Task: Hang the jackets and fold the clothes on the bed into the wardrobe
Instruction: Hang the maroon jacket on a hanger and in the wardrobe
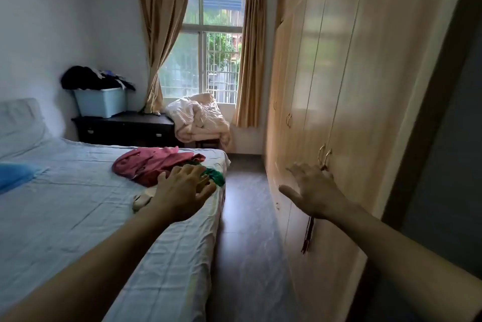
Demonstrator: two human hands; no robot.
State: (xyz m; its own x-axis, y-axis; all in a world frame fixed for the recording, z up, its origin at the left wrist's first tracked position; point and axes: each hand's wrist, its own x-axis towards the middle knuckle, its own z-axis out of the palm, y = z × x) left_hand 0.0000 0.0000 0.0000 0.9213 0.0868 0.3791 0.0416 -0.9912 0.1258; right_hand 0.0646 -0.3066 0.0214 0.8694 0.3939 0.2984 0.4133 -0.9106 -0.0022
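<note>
From the head camera, the bed (78,204) is covered by a pale blue sheet creased in long soft folds. Near its far corner lies a loose heap of pink and dark red clothes (154,162), with a crumpled green garment (217,178) touching it at the mattress edge. A small whitish cloth (142,199) lies just beside them; its shape is unclear.

The left hand (182,191) hangs above the bed edge, fingers spread and relaxed, holding nothing and covering part of the heap. The right hand (313,191) is also released, fingers stretched towards the curved metal handles (324,156) of the wardrobe (352,86). Whether it touches them cannot be told.

The wardrobe's glossy light wood doors are all closed and cut off at the top. A dark red tassel (307,235) hangs below the wrist.

Farther back, a blue plastic bin (100,102) heaped with dark clothing stands on a black dresser (125,127). A rumpled cream quilt (198,118) hides most of a chair.
</note>
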